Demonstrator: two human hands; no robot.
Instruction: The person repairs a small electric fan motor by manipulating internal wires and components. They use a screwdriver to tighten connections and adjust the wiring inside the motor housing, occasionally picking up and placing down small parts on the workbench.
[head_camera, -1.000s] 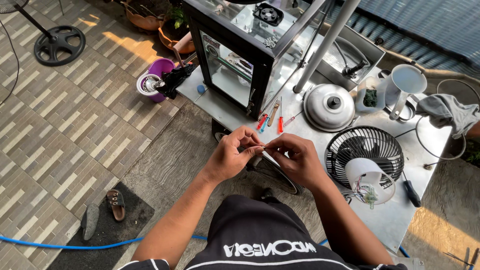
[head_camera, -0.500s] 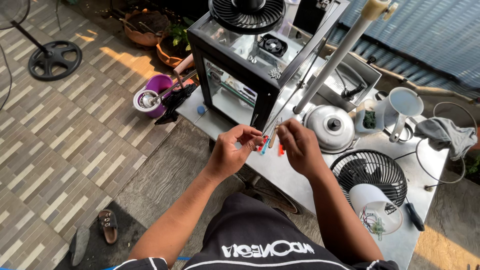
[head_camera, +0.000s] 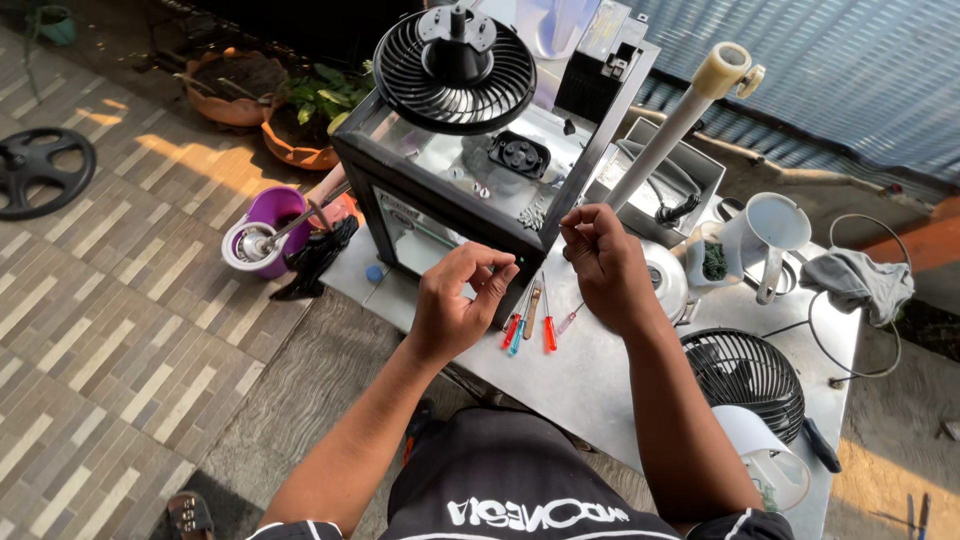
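Note:
My left hand (head_camera: 455, 300) hovers in front of a black-framed glass cabinet (head_camera: 420, 215), thumb and forefinger pinched together. My right hand (head_camera: 600, 262) is a short way to its right, fingers curled in near the cabinet's front corner. I cannot make out anything in either hand. Below and between the hands, several screwdrivers (head_camera: 530, 322) with red, blue and wooden handles lie on the metal table (head_camera: 590, 385). A black fan grille (head_camera: 455, 65) rests on top of the cabinet.
A white pipe (head_camera: 680, 120) leans across behind my right hand. On the table are a metal dome lid (head_camera: 668, 282), a white jug (head_camera: 765, 235), a grey cloth (head_camera: 858, 282) and a black fan guard (head_camera: 745, 372). A purple bucket (head_camera: 262, 235) and plant pots (head_camera: 300, 130) stand on the left.
Both hands were together, pinching something thin between them; they have risen toward the cabinet and drawn apart. My view has tilted up, showing the cabinet top.

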